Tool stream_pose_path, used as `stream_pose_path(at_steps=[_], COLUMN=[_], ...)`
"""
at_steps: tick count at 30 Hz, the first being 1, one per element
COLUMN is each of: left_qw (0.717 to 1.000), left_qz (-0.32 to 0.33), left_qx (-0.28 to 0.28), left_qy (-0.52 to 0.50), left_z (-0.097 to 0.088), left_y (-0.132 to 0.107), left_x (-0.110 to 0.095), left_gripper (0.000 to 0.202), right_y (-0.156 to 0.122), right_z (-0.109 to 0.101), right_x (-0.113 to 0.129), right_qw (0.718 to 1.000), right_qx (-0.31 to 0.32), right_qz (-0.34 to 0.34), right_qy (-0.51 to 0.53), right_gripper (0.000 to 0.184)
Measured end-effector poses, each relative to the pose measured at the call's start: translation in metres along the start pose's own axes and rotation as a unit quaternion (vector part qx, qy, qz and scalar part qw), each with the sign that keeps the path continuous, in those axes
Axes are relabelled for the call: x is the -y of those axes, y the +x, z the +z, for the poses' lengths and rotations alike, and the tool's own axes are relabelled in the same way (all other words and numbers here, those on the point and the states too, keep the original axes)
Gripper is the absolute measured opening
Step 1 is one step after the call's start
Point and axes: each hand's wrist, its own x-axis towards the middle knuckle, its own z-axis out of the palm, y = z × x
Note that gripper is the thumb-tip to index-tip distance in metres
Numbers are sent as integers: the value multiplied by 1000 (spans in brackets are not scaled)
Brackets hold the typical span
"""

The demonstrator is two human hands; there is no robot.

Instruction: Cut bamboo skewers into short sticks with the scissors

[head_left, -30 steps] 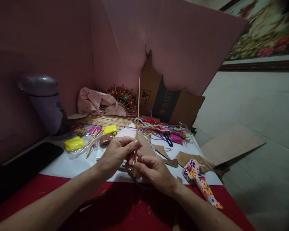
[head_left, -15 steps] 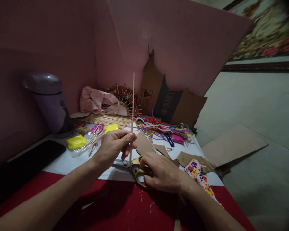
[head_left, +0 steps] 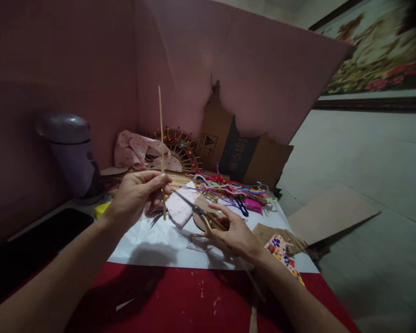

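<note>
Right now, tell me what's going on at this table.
A person is doing craft work. The left hand pinches a thin wooden skewer upright above the white paper. The right hand grips scissors, the blades pointing toward the skewer's lower end without touching it. A pink dotted cloth piece lies beneath them, with coloured yarn behind.

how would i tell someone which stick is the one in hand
Look at the pink wall. In front of it the left hand pinches one thin wooden stick. It alone stands upright; the other sticks lie flat in a bundle.
</note>
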Motion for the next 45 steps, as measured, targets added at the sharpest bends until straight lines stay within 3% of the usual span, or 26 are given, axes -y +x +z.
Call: stream_pose_path(at_steps=[4, 9, 12, 20, 24, 37, 45], left_qw=[996, 972, 959, 958, 959, 959, 960], left_qz=[-50, -96, -125, -116, -162, -180, -177], left_qx=[60, 193, 228, 223, 213, 191, 182], left_qy=[52, 89, 112, 140, 92, 110, 114], left_z=[-2, -3, -4, -3, -1, 4, 6], left_y=[-1, -3, -5, -4, -4, -5, -6], left_x=[2, 3, 1, 6, 9, 9, 10], left_gripper=[21, 24, 22, 22, 24, 28, 27], right_y=[4, -1, -3, -3, -2, -4, -7], right_z=[-3, -5, -5, -4, -3, 2, 5], right_x=[0, -1, -1, 3, -1, -6, 5], right_qw=[993, 990, 987, 989, 991, 988, 987], right_qx=[31, 81, 104, 82, 72, 83, 85], right_qz=[-22, -47, -39, -57, -51, -60, -48], right_qy=[116, 106, 114, 111, 101, 114, 127], right_gripper=[59, 60, 55, 50, 47, 66, 71])
